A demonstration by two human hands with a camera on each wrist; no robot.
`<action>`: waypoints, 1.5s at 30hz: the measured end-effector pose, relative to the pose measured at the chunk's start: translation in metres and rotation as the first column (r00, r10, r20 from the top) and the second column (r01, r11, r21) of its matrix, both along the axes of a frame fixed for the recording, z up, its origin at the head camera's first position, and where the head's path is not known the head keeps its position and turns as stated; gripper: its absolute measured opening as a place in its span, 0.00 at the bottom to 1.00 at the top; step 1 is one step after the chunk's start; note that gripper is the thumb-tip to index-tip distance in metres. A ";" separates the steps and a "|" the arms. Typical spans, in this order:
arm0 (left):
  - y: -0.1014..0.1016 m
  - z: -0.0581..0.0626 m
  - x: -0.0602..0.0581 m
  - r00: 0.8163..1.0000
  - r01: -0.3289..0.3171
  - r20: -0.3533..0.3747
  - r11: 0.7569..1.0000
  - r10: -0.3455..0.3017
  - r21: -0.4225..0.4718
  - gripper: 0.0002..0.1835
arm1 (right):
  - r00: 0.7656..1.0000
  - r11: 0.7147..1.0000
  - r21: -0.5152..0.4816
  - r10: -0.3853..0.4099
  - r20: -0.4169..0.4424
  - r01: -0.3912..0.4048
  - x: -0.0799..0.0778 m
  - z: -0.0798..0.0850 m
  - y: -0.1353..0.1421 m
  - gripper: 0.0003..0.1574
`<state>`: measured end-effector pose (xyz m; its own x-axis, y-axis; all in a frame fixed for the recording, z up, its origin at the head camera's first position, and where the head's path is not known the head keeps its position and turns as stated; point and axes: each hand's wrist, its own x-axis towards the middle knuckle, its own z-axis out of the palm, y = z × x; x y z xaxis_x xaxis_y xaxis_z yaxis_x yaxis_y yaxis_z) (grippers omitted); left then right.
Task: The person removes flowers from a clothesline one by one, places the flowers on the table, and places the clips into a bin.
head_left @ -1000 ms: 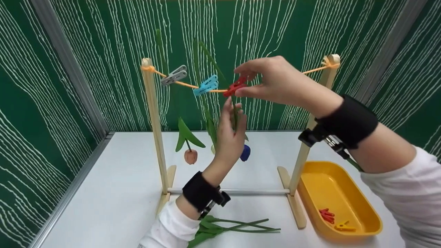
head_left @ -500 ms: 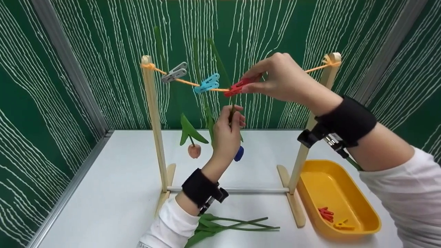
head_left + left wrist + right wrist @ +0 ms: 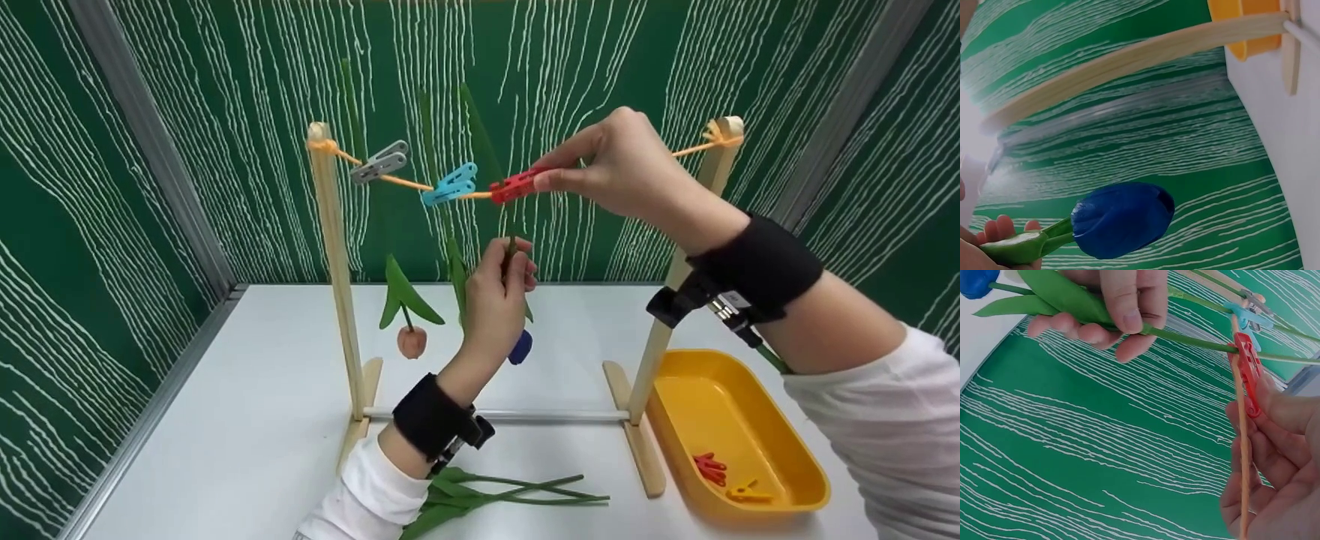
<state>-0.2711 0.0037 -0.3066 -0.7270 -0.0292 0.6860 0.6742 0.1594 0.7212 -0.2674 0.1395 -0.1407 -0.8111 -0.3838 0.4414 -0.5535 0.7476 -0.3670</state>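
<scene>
"Where's the blue tulip (image 3: 520,348), and how does it point?"
"At the cord (image 3: 409,182), bloom down. Its long axis runs near upright to the red clip (image 3: 517,185), then the stem's tip leans left above."
"Your left hand (image 3: 496,292)?"
"I've got its fingers curled round the stem and leaves."
"And your right hand (image 3: 609,166)?"
"I'm pinching the red clip's handles, thumb against fingers."
"Beside that?"
"The blue clip (image 3: 452,185), then the grey clip (image 3: 380,161). The yellow tray (image 3: 712,397) sits lower right."
</scene>
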 end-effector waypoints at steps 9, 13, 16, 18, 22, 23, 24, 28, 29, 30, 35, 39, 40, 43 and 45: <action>-0.006 -0.011 0.017 0.994 0.092 0.070 0.989 -0.084 -0.119 0.08 | 1.000 0.977 -0.212 -0.004 0.030 0.010 0.006 0.008 0.014 0.18; -0.014 -0.019 0.031 0.985 0.132 0.134 0.968 -0.105 -0.212 0.08 | 1.000 0.960 -0.281 0.002 0.029 0.006 0.011 0.009 0.032 0.20; -0.023 -0.027 0.042 0.986 0.135 0.136 0.941 -0.097 -0.309 0.08 | 1.000 0.940 -0.341 0.012 0.028 -0.001 0.016 0.007 0.050 0.21; -0.031 -0.033 0.049 0.991 0.116 0.110 0.916 -0.079 -0.383 0.08 | 1.000 0.925 -0.379 0.020 0.018 -0.012 0.020 0.004 0.065 0.19; -0.046 -0.052 0.060 0.998 0.056 0.051 0.849 -0.034 -0.526 0.09 | 1.000 0.910 -0.414 0.003 -0.027 -0.014 0.028 -0.011 0.097 0.16; -0.049 -0.057 0.063 0.999 0.047 0.047 0.829 -0.025 -0.557 0.09 | 0.999 0.915 -0.403 -0.017 -0.036 0.001 0.031 -0.017 0.106 0.15; -0.053 -0.063 0.066 0.999 0.042 0.047 0.811 -0.018 -0.583 0.09 | 0.998 0.922 -0.387 -0.041 -0.042 0.021 0.034 -0.024 0.115 0.15; -0.065 -0.080 0.076 0.998 0.044 0.065 0.734 0.001 -0.678 0.10 | 0.988 0.942 -0.315 -0.139 -0.063 0.113 0.043 -0.056 0.149 0.14; -0.068 -0.084 0.079 0.997 0.059 0.081 0.715 -0.003 -0.696 0.11 | 0.984 0.945 -0.296 -0.165 -0.061 0.140 0.045 -0.064 0.157 0.15; -0.071 -0.087 0.081 0.995 0.074 0.096 0.696 -0.008 -0.715 0.12 | 0.980 0.947 -0.278 -0.188 -0.064 0.164 0.047 -0.072 0.165 0.14; -0.083 -0.105 0.088 0.981 0.170 0.195 0.605 -0.026 -0.778 0.14 | 0.965 0.951 -0.191 -0.257 -0.052 0.243 0.053 -0.119 0.202 0.14; -0.087 -0.123 0.087 0.967 0.224 0.254 0.565 -0.025 -0.794 0.13 | 0.974 0.970 -0.106 -0.224 -0.042 0.218 0.055 -0.168 0.226 0.14; -0.087 -0.128 0.087 0.965 0.232 0.262 0.555 -0.027 -0.799 0.13 | 0.977 0.974 -0.083 -0.213 -0.035 0.209 0.055 -0.180 0.231 0.14; -0.088 -0.141 0.086 0.968 0.230 0.248 0.510 -0.032 -0.829 0.12 | 0.980 0.980 -0.009 -0.197 0.036 0.197 0.057 -0.219 0.241 0.14; -0.089 -0.148 0.086 0.974 0.212 0.224 0.477 -0.031 -0.853 0.12 | 0.966 0.977 0.038 -0.215 0.142 0.211 0.058 -0.242 0.244 0.16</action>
<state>-0.1853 -0.0853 -0.4545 -0.7693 0.6115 0.1851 0.6326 0.6884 0.3549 -0.2094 0.3838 -0.3830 -0.9296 -0.2039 0.3068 -0.3231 0.8515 -0.4130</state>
